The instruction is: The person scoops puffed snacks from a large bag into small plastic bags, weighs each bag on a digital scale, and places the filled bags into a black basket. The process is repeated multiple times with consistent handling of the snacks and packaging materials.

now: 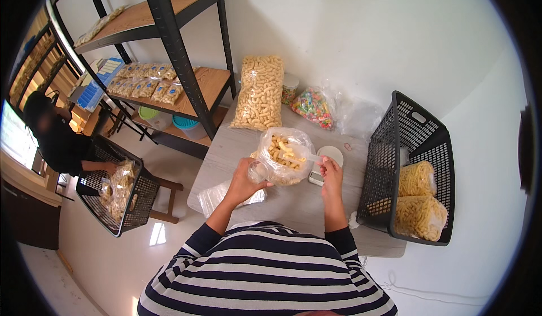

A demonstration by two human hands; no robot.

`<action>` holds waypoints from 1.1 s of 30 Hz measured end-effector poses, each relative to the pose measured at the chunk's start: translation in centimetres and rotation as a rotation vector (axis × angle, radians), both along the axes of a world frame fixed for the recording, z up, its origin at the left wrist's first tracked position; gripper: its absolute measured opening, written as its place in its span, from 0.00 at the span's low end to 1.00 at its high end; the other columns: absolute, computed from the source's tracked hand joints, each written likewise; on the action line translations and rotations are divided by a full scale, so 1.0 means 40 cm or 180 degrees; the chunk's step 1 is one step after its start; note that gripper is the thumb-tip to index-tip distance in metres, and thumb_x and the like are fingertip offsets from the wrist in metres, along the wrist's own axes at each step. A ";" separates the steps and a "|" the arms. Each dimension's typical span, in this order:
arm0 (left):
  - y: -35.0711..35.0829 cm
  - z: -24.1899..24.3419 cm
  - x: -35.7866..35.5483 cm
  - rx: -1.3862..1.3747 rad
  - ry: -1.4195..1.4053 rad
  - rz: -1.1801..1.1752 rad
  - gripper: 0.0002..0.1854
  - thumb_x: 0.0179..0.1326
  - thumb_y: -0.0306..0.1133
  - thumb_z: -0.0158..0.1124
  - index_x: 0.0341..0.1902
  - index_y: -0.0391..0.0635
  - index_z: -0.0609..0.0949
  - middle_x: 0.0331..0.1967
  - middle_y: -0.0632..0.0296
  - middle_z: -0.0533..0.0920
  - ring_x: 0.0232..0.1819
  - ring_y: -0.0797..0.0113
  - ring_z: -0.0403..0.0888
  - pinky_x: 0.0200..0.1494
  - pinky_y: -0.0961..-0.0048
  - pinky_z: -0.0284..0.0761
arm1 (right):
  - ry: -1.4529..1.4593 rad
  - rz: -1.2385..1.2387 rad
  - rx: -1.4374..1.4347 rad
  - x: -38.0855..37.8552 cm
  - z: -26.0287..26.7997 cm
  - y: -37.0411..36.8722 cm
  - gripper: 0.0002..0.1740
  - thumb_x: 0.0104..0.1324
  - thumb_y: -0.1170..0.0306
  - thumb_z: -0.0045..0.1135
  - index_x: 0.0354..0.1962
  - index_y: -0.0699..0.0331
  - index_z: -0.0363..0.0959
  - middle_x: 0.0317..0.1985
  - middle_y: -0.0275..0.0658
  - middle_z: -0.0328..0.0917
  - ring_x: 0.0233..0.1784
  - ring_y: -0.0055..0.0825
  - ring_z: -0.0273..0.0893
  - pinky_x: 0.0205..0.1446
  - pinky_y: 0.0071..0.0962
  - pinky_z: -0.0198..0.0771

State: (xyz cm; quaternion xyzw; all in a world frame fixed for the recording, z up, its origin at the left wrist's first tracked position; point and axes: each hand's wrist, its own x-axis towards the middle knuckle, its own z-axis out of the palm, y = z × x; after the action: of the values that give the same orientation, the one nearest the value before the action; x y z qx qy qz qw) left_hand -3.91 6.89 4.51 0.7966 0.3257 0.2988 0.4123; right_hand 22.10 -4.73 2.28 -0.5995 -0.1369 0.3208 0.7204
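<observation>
My left hand (246, 181) holds a clear plastic cup (258, 171) at the near left edge of an open plastic bag (304, 138) of curved, tube-shaped snacks (277, 146). In my right hand (331, 173) is the handle of a translucent plastic scoop (296, 151), whose bowl lies over the snacks with some pieces in it. Just beyond that hand a small white digital scale (316, 178) with a round plate (331, 155) rests on the grey wood-patterned table (292, 214). Flat clear plastic bags (211, 197) lie beneath and beside my left forearm.
Behind the open bag stand a large full snack bag (260, 91), a lidded jar (289, 88) and a bag of colourful pieces (314, 108). A black basket (383, 180) with snack bags is at right. Left are a shelf rack (211, 83) and a co-worker (63, 142) reaching into another basket (146, 197).
</observation>
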 end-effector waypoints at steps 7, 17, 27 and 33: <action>-0.005 0.061 0.002 0.0397 0.0335 0.0189 0.43 0.36 0.43 0.84 0.55 0.41 0.71 0.51 0.54 0.75 0.58 0.53 0.72 0.66 0.55 0.60 | -0.0264 0.0113 0.0158 0.001 0.129 -0.021 0.14 0.67 0.64 0.58 0.42 0.66 0.80 0.29 0.30 0.79 0.30 0.13 0.65 0.36 0.15 0.61; -0.044 0.084 0.033 0.0797 0.0688 0.0208 0.44 0.35 0.43 0.83 0.58 0.47 0.70 0.54 0.60 0.73 0.62 0.52 0.67 0.70 0.39 0.46 | -0.1749 0.0973 -0.0422 -0.098 0.330 -0.016 0.10 0.68 0.68 0.57 0.44 0.63 0.80 0.31 0.30 0.79 0.33 0.16 0.68 0.40 0.19 0.63; -0.033 -0.017 0.004 -0.0729 -0.0259 0.0081 0.41 0.38 0.41 0.84 0.55 0.40 0.71 0.52 0.50 0.76 0.60 0.51 0.71 0.61 0.61 0.68 | -0.3809 0.0556 -0.0086 -0.165 0.404 -0.014 0.08 0.63 0.71 0.59 0.39 0.63 0.80 0.34 0.39 0.78 0.40 0.39 0.73 0.50 0.33 0.63; -0.016 -0.104 0.023 -0.0282 -0.0192 0.0288 0.42 0.39 0.41 0.84 0.55 0.39 0.70 0.62 0.45 0.69 0.64 0.51 0.68 0.62 0.62 0.69 | -0.4123 0.0358 -0.0296 -0.073 0.213 0.041 0.09 0.63 0.72 0.59 0.42 0.59 0.79 0.37 0.36 0.80 0.40 0.35 0.73 0.47 0.34 0.61</action>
State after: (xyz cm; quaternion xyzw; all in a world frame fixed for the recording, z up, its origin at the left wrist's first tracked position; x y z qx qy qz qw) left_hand -2.97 6.27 0.34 0.7527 0.3617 0.3263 0.4429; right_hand 19.17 -3.11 10.81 -0.6940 -0.5606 -0.0627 0.4474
